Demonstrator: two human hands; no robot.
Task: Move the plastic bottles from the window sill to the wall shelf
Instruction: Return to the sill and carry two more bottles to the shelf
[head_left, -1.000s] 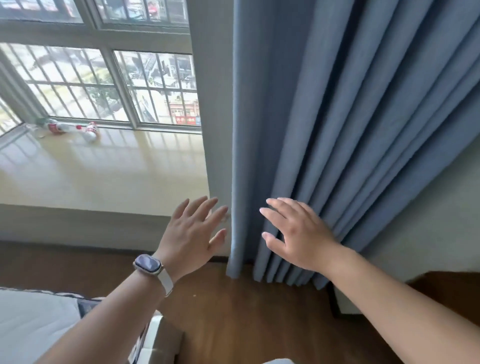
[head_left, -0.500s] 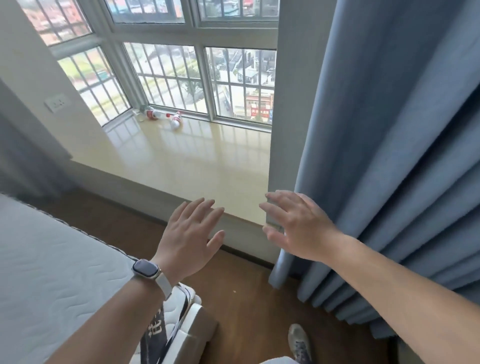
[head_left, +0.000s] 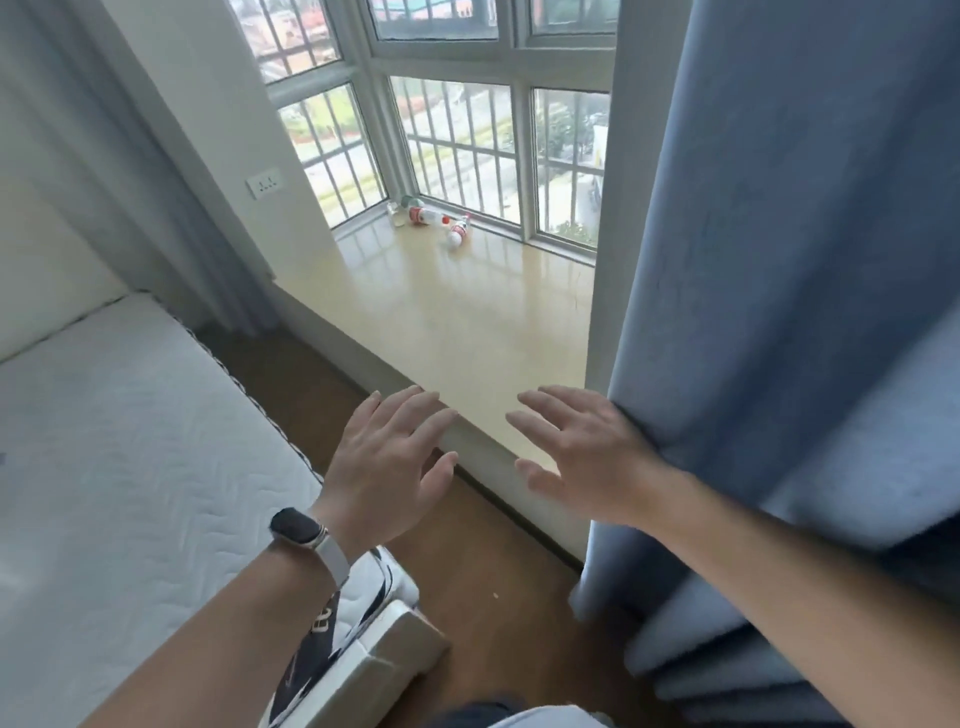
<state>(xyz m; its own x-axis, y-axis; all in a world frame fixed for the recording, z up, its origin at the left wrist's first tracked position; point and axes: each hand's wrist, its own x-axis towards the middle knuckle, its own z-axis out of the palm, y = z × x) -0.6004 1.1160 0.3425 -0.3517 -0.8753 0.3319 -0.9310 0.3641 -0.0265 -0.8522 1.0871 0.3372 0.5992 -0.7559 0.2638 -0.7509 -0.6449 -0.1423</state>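
Presently listed: left hand, palm down, fingers spread wide and holding nothing, raised over the near edge of the window sill; a dark-faced watch on a pale band sits at its wrist. Right hand, likewise spread wide and empty, palm down over the sill's near right corner, its outer edge touching the blue curtain that hangs down the right of the view. Window sill: a glossy cream slab set in a bay of barred windows, bare across its near and middle parts. Plastic bottles, at the sill's far end in the corner beside the glass, well apart from both hands: one clear bottle with a red label lying on its side close to the window frame; a second red-labelled bottle lying tilted just to its right and slightly nearer; a small clear bottle standing upright just left of them; behind these, something greenish, too small to tell. Wall left of the bay: a white switch plate, with a pale grey curtain hanging further left. Lower left: a white quilted mattress with its corner near the left forearm. Floor: brown wood between mattress and sill.
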